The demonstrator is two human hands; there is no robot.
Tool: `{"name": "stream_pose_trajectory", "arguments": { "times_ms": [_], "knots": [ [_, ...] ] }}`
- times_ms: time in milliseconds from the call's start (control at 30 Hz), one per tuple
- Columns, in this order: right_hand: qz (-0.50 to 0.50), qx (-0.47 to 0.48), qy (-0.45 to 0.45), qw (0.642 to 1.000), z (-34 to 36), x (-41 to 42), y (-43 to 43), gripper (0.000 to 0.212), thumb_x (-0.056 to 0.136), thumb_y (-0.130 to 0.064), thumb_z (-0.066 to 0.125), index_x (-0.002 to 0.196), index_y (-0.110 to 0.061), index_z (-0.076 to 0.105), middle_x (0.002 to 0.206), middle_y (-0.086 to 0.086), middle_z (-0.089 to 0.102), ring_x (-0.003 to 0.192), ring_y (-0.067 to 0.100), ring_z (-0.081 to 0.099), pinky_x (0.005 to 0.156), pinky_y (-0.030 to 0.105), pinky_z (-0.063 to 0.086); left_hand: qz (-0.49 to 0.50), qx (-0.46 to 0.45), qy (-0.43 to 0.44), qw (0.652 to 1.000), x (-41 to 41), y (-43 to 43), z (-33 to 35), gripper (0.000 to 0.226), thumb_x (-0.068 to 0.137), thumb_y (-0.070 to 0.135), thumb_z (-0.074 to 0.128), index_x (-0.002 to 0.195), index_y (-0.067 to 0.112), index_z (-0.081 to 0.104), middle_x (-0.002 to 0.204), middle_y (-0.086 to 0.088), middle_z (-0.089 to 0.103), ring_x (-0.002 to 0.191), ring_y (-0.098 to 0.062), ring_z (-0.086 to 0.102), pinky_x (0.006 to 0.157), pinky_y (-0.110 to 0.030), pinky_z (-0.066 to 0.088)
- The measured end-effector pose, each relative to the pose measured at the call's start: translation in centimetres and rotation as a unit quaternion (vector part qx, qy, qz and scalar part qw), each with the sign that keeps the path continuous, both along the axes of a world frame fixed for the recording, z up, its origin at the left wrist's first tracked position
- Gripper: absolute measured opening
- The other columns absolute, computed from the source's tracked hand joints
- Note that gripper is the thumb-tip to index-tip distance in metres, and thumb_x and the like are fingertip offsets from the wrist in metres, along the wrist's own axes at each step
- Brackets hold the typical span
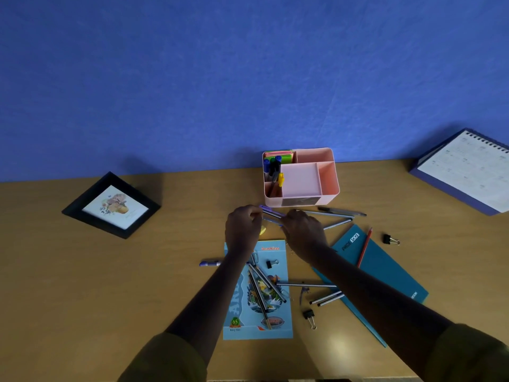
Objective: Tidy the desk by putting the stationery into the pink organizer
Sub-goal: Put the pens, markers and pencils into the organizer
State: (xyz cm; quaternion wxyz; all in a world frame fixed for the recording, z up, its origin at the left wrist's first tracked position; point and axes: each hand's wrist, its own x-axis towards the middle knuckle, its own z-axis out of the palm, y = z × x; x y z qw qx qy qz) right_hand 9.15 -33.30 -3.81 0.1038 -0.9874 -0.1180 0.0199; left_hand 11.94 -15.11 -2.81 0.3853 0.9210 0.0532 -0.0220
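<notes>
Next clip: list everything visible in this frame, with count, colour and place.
pink organizer: one, pink, back centre of desk
markers: several, blue, black, yellow, organizer's left compartments
sticky notes: one stack, pink and green, organizer's back-left compartment
held pens: a few, bluish, in front of organizer
loose pens: several, mostly grey, scattered mid-desk
red pencil: one, red, on notebook
binder clips: three, black, spread around the two books
teal notebook: one, teal, right of centre
drawing pad: one, light blue, near centre
picture frame: one, black, left
desk calendar: one, white on blue, far right
desk: one, tan
left hand: pinches held pens
right hand: grips held pens
</notes>
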Motion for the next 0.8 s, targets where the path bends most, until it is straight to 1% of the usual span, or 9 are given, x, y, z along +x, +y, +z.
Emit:
{"name": "stream_pose_trajectory", "arguments": {
  "times_ms": [100,167,333,433,500,567,633,700,800],
  "knots": [
    [0.007,-0.061,-0.007,0.998,-0.4,0.1,0.7,0.022,0.095,-0.018,0.078,0.115,-0.015,0.074,0.106,0.005,0.074,0.094,0.018,0.072,0.069,0.032,0.061,0.003,0.005,0.015,1.0,-0.7,-0.1,-0.2,0.022,0.095,0.03,0.068,0.11,0.02,0.082,0.101,0.004,0.082,0.088,-0.014,0.075,0.08,-0.039,0.063],
    [0.01,-0.085,-0.01,0.996,-0.5,0.2,0.9,0.021,0.093,-0.015,0.078,0.114,-0.013,0.074,0.104,0.007,0.073,0.092,0.02,0.072,0.069,0.034,0.06,0.004,0.006,0.017,1.0,-1.1,-0.1,-0.3,0.025,0.094,0.034,0.067,0.109,0.02,0.082,0.1,0.004,0.081,0.089,-0.014,0.075,0.081,-0.04,0.063],
    [-0.012,-0.095,0.011,0.995,-0.1,0.0,1.2,0.021,0.091,-0.014,0.08,0.11,-0.012,0.074,0.102,0.008,0.072,0.091,0.023,0.071,0.068,0.036,0.059,0.012,0.003,0.008,1.0,-2.2,0.1,-0.2,0.019,0.098,0.026,0.069,0.11,0.02,0.082,0.103,0.007,0.081,0.09,-0.006,0.074,0.082,-0.037,0.063],
    [-0.021,-0.086,0.015,0.996,-0.2,-0.1,1.3,0.021,0.087,-0.014,0.083,0.105,-0.012,0.074,0.1,0.008,0.071,0.09,0.022,0.069,0.065,0.035,0.057,0.019,0.0,0.014,1.0,-2.8,0.5,-0.2,0.017,0.097,0.026,0.069,0.108,0.023,0.082,0.101,0.01,0.081,0.087,-0.003,0.072,0.078,-0.034,0.063],
    [-0.026,-0.073,0.01,0.997,-0.1,0.0,1.3,0.018,0.088,-0.015,0.082,0.103,-0.011,0.074,0.1,0.008,0.07,0.092,0.021,0.067,0.066,0.034,0.056,0.023,0.002,0.016,1.0,-3.1,0.7,-0.1,0.016,0.097,0.025,0.07,0.108,0.024,0.082,0.102,0.011,0.081,0.087,-0.001,0.071,0.078,-0.03,0.061],
    [-0.032,-0.062,-0.004,0.998,0.2,0.1,1.2,0.013,0.093,-0.019,0.077,0.103,-0.011,0.073,0.102,0.008,0.069,0.093,0.02,0.064,0.067,0.034,0.056,0.026,-0.002,0.011,1.0,-3.4,1.0,0.2,0.015,0.097,0.023,0.072,0.107,0.022,0.083,0.102,0.011,0.081,0.088,-0.002,0.071,0.079,-0.027,0.059],
    [-0.036,-0.051,-0.017,0.998,0.8,0.1,1.0,0.013,0.099,-0.022,0.069,0.104,-0.011,0.072,0.103,0.008,0.068,0.094,0.02,0.064,0.07,0.034,0.057,0.024,-0.004,0.0,1.0,-3.5,1.2,0.3,0.014,0.097,0.022,0.073,0.107,0.021,0.083,0.102,0.01,0.081,0.089,-0.001,0.071,0.081,-0.03,0.06],
    [-0.035,-0.035,-0.017,0.999,1.9,-0.1,0.5,0.014,0.102,-0.024,0.064,0.105,-0.012,0.071,0.101,0.006,0.07,0.09,0.019,0.066,0.07,0.035,0.058,0.018,-0.007,-0.011,1.0,-3.6,1.4,0.3,0.013,0.097,0.022,0.074,0.107,0.021,0.082,0.102,0.01,0.08,0.09,-0.001,0.071,0.081,-0.032,0.061],
    [-0.013,0.023,-0.001,1.0,3.5,-0.1,-0.2,0.013,0.105,-0.026,0.062,0.105,-0.015,0.07,0.095,0.002,0.069,0.08,0.016,0.066,0.062,0.031,0.056,-0.027,-0.021,-0.051,0.998,-3.5,0.8,1.1,0.013,0.095,0.017,0.075,0.105,0.022,0.082,0.099,0.01,0.079,0.087,-0.002,0.07,0.08,-0.031,0.06]
  ]
}}
